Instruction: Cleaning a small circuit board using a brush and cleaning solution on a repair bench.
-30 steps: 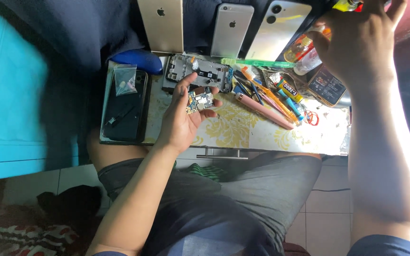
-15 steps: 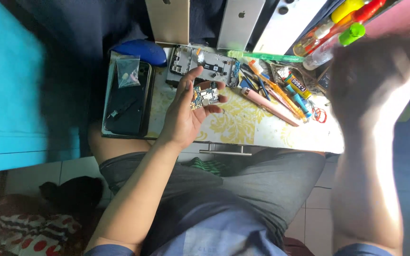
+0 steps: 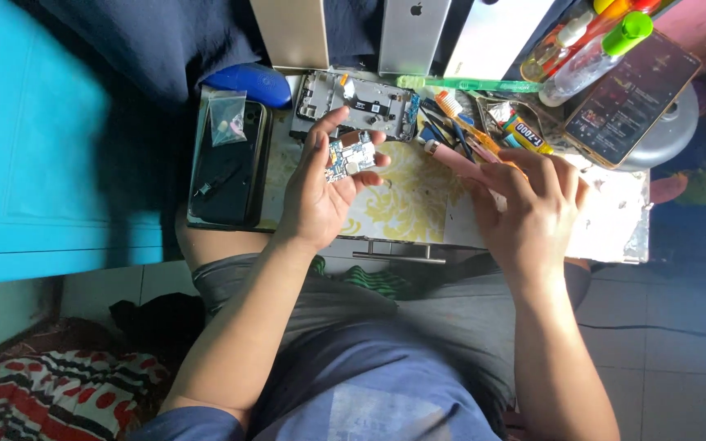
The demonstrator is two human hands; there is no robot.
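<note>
My left hand (image 3: 320, 192) holds a small phone circuit board (image 3: 348, 158) between thumb and fingers, above the yellow-patterned work surface (image 3: 402, 208). Just beyond it lies an opened phone frame (image 3: 361, 102) with its insides showing. My right hand (image 3: 529, 204) rests palm down on the right part of the surface, fingers on a pink tool handle (image 3: 459, 163) among several screwdrivers and tweezers (image 3: 459, 122). I cannot tell whether it grips the handle.
A black phone (image 3: 226, 167) with a small plastic bag (image 3: 226, 118) on it lies at the left. Three phone backs (image 3: 410, 33) lean at the far side. Bottles (image 3: 590, 45), a lit phone (image 3: 631, 98), a glue tube (image 3: 529, 135) and a blue cabinet (image 3: 51, 139) surround the tray.
My right hand came down from the upper right and now lies on the tools at the tray. The left hand keeps holding the circuit board in the same place.
</note>
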